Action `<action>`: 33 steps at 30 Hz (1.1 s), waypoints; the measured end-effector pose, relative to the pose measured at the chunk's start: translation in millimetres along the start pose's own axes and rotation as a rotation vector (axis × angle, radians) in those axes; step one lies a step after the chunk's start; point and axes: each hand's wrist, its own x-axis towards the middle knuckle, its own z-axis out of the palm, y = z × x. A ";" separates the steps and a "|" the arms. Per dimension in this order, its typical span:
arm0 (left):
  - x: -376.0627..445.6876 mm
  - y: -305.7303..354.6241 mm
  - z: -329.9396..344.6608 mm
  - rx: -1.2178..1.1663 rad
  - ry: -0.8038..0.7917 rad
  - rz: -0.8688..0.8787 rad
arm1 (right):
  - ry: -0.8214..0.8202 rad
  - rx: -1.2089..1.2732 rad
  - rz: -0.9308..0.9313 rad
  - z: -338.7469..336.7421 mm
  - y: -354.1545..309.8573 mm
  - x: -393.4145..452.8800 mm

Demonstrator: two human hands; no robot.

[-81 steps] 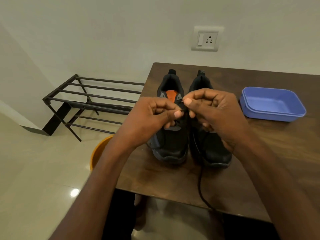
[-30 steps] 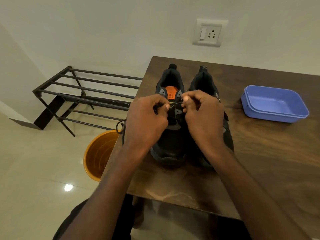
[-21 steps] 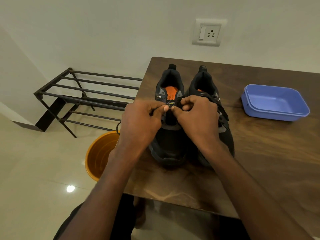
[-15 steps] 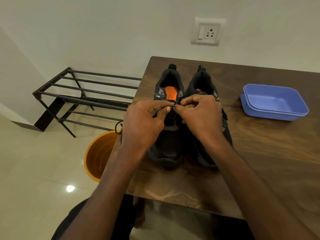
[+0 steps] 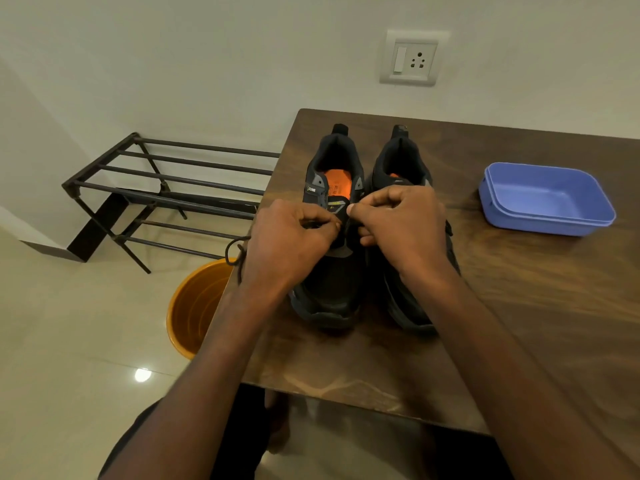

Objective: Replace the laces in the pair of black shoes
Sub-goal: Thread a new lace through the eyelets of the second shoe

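Observation:
Two black shoes with orange insoles stand side by side on the dark wooden table (image 5: 519, 323), toes toward me. Over the left shoe (image 5: 329, 292) both hands work at the top eyelets. My left hand (image 5: 287, 240) pinches the black lace (image 5: 232, 250), and a loop of it hangs out past the wrist beyond the table's left edge. At the tongue, my right hand (image 5: 401, 223) pinches the lace's other end with curled fingers. The right shoe (image 5: 401, 161) is partly hidden under my right hand and forearm.
A blue plastic tray (image 5: 543, 199) sits on the table to the right of the shoes. An orange bucket (image 5: 194, 306) stands on the floor beside the table's left edge. Behind it, a black metal shoe rack (image 5: 166, 195) stands against the wall.
Both hands have stayed at the left shoe's top eyelets, shifting slightly and drawing closer together. The lace that hung over the table's front edge earlier now loops out by my left wrist.

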 end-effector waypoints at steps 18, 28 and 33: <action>0.3 4.9 10.2 0.232 0.065 0.005 | 0.086 -0.027 -0.014 7.0 -3.5 -9.0; 2.0 5.8 7.6 0.214 -0.110 0.065 | 0.081 -0.060 0.008 6.5 -4.0 -10.8; 1.8 5.1 11.0 0.156 -0.083 0.034 | 0.010 0.076 0.104 1.1 1.1 -9.9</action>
